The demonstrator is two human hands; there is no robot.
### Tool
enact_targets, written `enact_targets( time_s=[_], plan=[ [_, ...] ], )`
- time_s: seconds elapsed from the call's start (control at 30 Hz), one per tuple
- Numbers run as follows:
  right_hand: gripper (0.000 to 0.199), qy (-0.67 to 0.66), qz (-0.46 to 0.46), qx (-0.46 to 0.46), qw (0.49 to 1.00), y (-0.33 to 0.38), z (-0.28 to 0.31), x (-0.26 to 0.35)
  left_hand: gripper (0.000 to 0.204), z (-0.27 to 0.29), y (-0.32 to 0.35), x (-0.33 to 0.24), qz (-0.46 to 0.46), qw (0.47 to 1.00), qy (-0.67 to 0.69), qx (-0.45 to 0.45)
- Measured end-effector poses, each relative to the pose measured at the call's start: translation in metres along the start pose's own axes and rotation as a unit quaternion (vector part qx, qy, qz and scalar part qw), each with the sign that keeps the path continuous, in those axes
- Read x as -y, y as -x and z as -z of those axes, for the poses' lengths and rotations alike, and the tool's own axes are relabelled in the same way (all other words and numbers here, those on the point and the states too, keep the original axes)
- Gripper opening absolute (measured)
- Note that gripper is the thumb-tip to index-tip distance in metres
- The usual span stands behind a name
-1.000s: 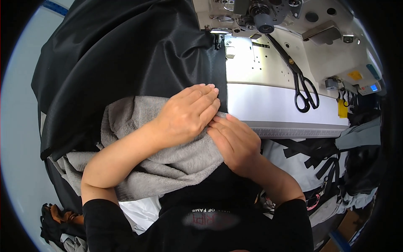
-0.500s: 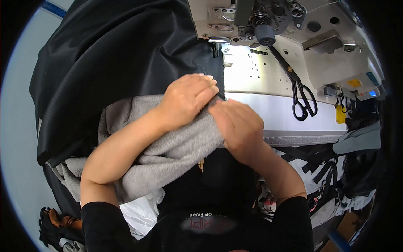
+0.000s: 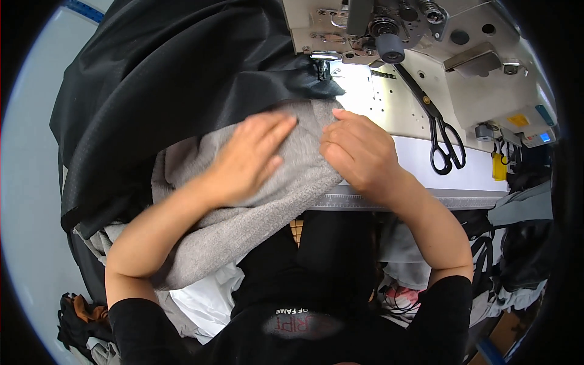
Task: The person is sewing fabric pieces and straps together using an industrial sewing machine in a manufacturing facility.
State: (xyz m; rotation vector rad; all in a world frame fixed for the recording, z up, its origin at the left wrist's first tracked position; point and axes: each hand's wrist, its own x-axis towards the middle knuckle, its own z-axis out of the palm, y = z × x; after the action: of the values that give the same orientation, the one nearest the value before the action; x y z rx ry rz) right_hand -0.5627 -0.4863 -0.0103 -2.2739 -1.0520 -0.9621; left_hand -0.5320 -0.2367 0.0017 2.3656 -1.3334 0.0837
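Observation:
A grey fleecy fabric (image 3: 243, 228) lies in folds in front of me, partly under a large black smooth fabric (image 3: 164, 91). My left hand (image 3: 252, 158), a little blurred, rests on the grey fleece with its fingers stretched out. With curled fingers my right hand (image 3: 359, 149) grips the right edge of the grey fleece. The black fabric's edge runs to the presser foot (image 3: 322, 70) of a sewing machine (image 3: 420, 36), just beyond my hands. Whether the needle is in the cloth is hidden.
Black-handled scissors (image 3: 447, 143) lie on the machine bed, right of my right hand. A ruler strip (image 3: 420, 201) runs along the table's front edge. Cloth pieces (image 3: 523, 261) are heaped at the lower right, and a dark cloth pile (image 3: 85, 316) lies at the lower left.
My left hand has slid back and left, its fingers straightening. My right hand has moved up and right, drawing the grey fleece toward the presser foot. The black edge there is now folded back.

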Motion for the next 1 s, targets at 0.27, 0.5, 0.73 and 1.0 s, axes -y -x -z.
enact_targets(
  time_s=[0.27, 0.5, 0.73, 1.0],
  plan=[
    [0.016, -0.121, 0.013, 0.08, 0.989, 0.009, -0.008, -0.017, 0.018, 0.0, -0.035, 0.051, -0.185, 0.973, -0.127, -0.046],
    [0.014, -0.019, 0.01, 0.044, 0.999, 0.006, -0.006, -0.021, 0.025, 0.005, -0.039, 0.014, -0.136, 0.982, -0.094, -0.095],
    [0.008, 0.079, 0.061, 0.081, 0.992, 0.006, -0.002, -0.024, 0.019, 0.003, -0.05, -0.009, 0.02, 0.978, -0.205, -0.031],
    [0.012, 0.079, 0.05, 0.027, 0.995, 0.017, -0.011, -0.021, 0.034, -0.018, -0.073, 0.0, -0.021, 0.969, -0.18, -0.168]
  ],
)
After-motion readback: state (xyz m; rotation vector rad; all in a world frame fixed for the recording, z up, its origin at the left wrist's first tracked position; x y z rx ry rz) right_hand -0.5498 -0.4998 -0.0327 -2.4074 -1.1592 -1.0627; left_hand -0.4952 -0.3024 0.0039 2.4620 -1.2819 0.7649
